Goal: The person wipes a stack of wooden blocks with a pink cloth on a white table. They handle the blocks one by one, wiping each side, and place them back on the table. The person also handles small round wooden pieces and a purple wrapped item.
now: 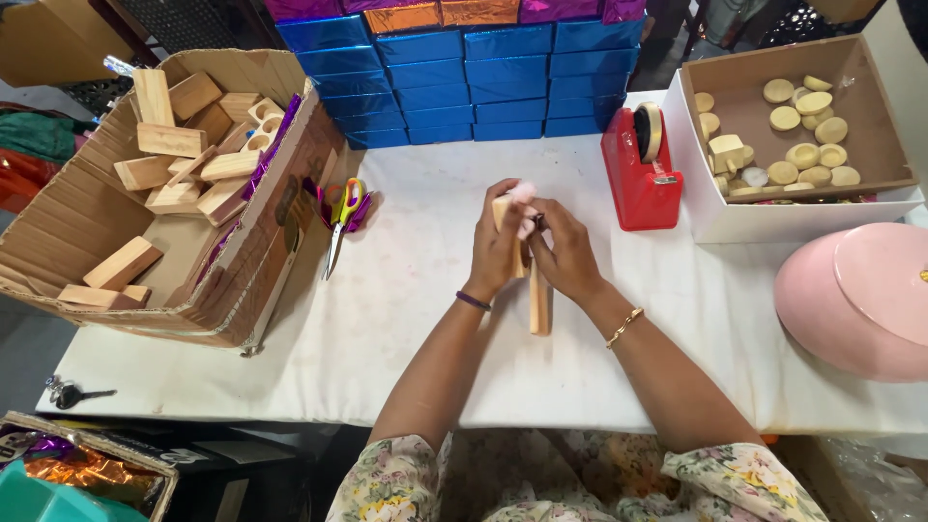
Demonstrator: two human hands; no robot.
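Observation:
My left hand (496, 246) and my right hand (565, 256) meet over the middle of the white table (406, 319). Together they hold a long light wooden block (539, 304) upright, its lower end resting on the tabletop. A small pink piece (523, 193) shows at the block's top, between my fingertips. My right fingers pinch something small and dark there; what it is I cannot tell.
A torn cardboard box (77, 208) of wooden blocks stands at left, scissors (342, 220) beside it. Blue foil-wrapped boxes (474, 82) are stacked behind. A red tape dispenser (640, 169), a white box (773, 217) of wooden discs and a pink round lid (855, 300) sit right. Keys (68, 393) lie at the front left.

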